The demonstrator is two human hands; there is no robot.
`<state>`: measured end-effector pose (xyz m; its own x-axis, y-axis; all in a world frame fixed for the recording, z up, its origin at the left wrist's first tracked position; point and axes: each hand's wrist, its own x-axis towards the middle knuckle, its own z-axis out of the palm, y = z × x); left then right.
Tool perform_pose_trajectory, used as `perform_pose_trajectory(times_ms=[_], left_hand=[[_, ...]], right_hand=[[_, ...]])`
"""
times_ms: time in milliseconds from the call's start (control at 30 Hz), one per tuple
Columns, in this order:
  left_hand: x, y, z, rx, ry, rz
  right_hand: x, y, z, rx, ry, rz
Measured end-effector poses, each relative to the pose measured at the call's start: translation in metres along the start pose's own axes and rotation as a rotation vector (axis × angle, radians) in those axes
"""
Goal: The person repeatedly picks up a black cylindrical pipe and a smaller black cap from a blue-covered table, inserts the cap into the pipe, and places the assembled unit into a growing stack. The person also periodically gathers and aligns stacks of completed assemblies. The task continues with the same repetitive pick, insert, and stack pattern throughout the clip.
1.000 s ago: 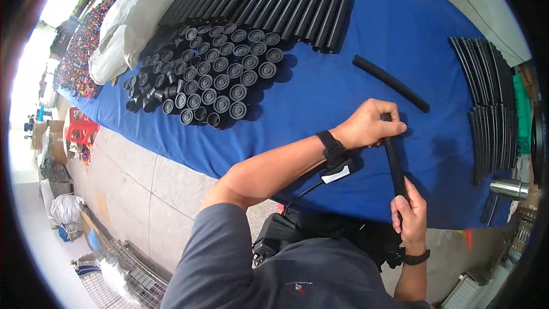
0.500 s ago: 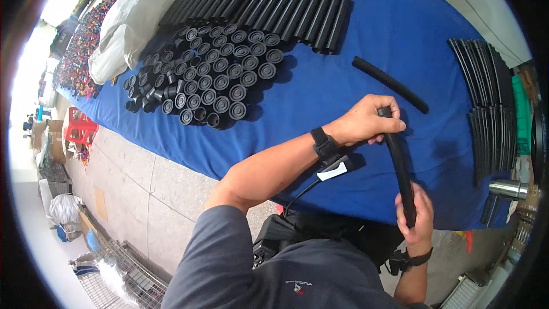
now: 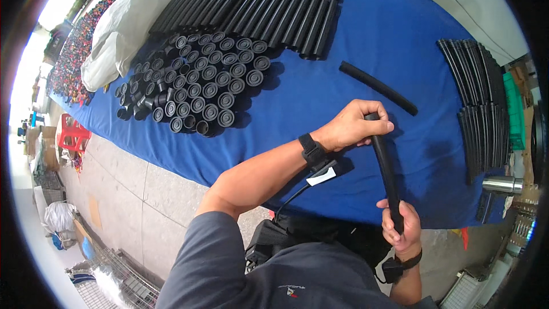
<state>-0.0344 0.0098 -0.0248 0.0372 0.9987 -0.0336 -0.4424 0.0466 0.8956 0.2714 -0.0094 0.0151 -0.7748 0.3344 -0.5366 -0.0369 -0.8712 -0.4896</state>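
Note:
Between my two hands a black tube (image 3: 386,166) slants over the front of the blue cloth. My left hand (image 3: 355,125) is closed round its far end, thumb and fingers pinching near the tip. The near end sits in my right hand (image 3: 404,226), whose fingers wrap it close to the table's front edge. A second black tube (image 3: 378,88) lies loose on the cloth just beyond my left hand. Several black round caps (image 3: 210,90) with ringed faces are grouped to the left, some standing, some tipped over.
Rows of black tubes (image 3: 274,14) lie at the back, and more thin black tubes (image 3: 477,106) at the right. A white plastic sheet (image 3: 123,28) covers part of the left side. A metal cylinder (image 3: 502,185) rests at the right edge; a red stool (image 3: 73,133) stands on the floor.
The view has shifted a little, so most things appear slightly further left. My right hand sits somewhat lower, still gripping the tube's near end; my left hand keeps its hold.

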Motion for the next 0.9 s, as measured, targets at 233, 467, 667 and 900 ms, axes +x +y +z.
perform_pose_trajectory(times_ms=[233,467,667,900], left_hand=[[-0.001,0.001,-0.002,0.043,0.018,-0.021],[0.000,0.001,0.000,0.093,0.045,-0.054],[-0.003,0.000,-0.001,0.024,-0.021,0.003],[0.000,-0.002,-0.002,0.075,0.030,-0.017]], right_hand=[[0.001,0.000,0.019,-0.432,0.228,-0.208],[0.004,0.004,0.011,-0.708,0.355,-0.298],[0.001,-0.004,0.017,-0.180,0.132,-0.027],[0.013,0.014,0.001,-0.828,0.429,-0.450]])
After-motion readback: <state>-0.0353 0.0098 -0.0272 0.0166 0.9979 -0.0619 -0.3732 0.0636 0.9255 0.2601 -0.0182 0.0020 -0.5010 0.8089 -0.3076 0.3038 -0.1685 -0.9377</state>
